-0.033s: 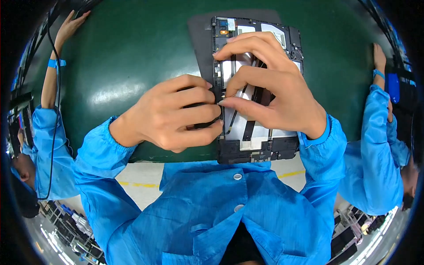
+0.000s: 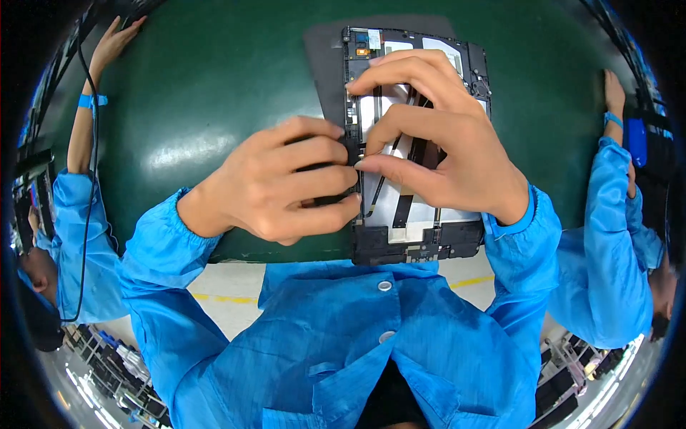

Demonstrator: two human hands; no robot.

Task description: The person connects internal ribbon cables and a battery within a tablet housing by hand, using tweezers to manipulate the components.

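The right hand [image 2: 454, 136] has shifted slightly, arched over the opened tablet [image 2: 386, 202], which runs lengthwise from the worktop's [image 2: 193, 93] near edge; the left hand [image 2: 279, 182] curls at its left side (cannot tell either's grip).

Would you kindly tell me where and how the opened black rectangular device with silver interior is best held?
I'd probably grip the opened device by its black long rims, from left and right: they run nearly straight, while the silver interior, crossed by dark strips, lies exposed.
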